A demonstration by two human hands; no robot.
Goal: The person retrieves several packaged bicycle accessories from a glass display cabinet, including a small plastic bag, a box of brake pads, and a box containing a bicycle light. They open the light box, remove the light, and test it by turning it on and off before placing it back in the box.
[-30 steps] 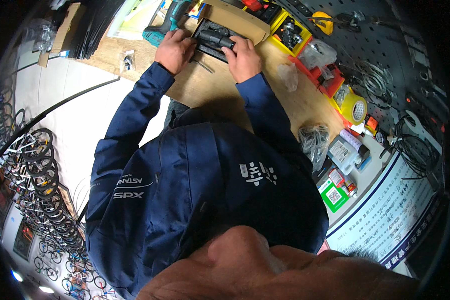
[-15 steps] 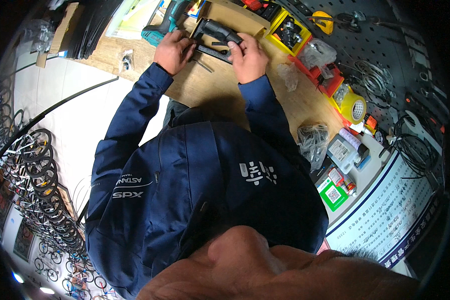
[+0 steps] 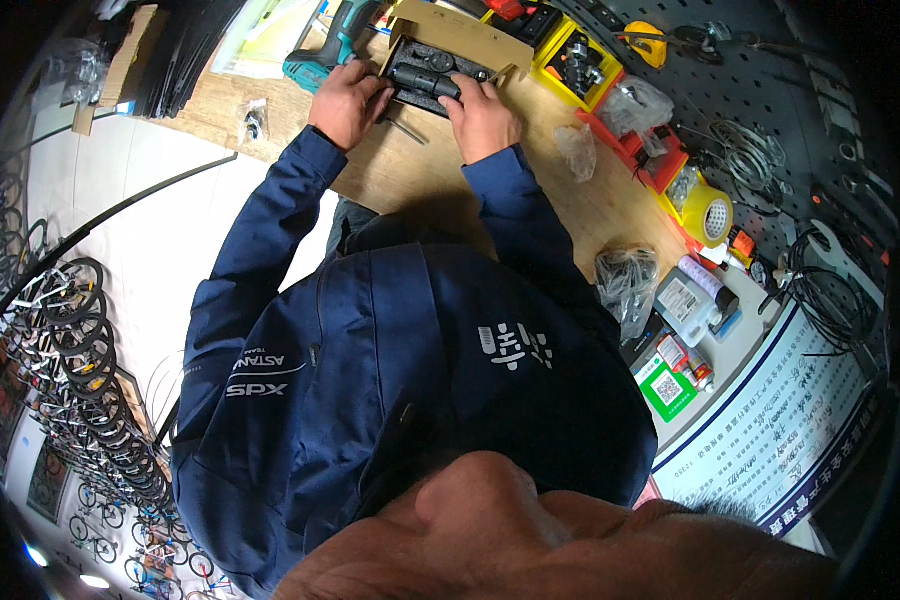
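Observation:
An open cardboard box (image 3: 460, 32) with a black foam lining lies at the far side of the wooden workbench. In the foam rests a black, torch-like cylinder (image 3: 422, 80), beside a small round black part (image 3: 442, 62). My right hand (image 3: 484, 118) has its fingers curled on the cylinder's right end. At the box's left near corner, my left hand (image 3: 346, 106) is closed with its fingertips at the edge; its grip is partly hidden. A thin metal rod (image 3: 406, 131) lies on the wood between my hands. Left of the box is a teal power drill (image 3: 345, 38).
Yellow bins (image 3: 582, 65) and red bins (image 3: 642, 150) line the right edge below a dark pegboard (image 3: 740, 90). A plastic bag (image 3: 576, 152), a tape roll (image 3: 708, 217) and a bottle (image 3: 685, 300) are on the right. A small bagged part (image 3: 254, 122) lies left.
The cylinder has gone from tilted above the box to lying in the foam. My right hand has moved slightly left and down with it; my left hand has hardly moved.

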